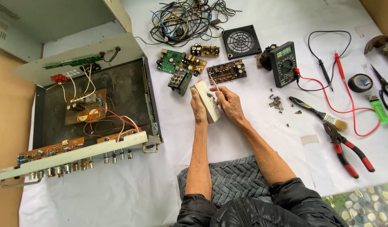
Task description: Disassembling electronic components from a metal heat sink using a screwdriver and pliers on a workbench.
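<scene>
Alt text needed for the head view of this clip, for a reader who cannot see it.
Both hands hold a small grey metal box over a white sheet: the left hand grips it, the right hand pokes a thin tool at its top. An opened amplifier chassis lies left; circuit boards, a multimeter and red pliers lie around.

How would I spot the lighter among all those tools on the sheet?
Start at the right edge of the white sheet, where the tools lie. Below the roll of black tape and beside the scissors lies the lighter. It is the only bright green, translucent thing there.
</scene>
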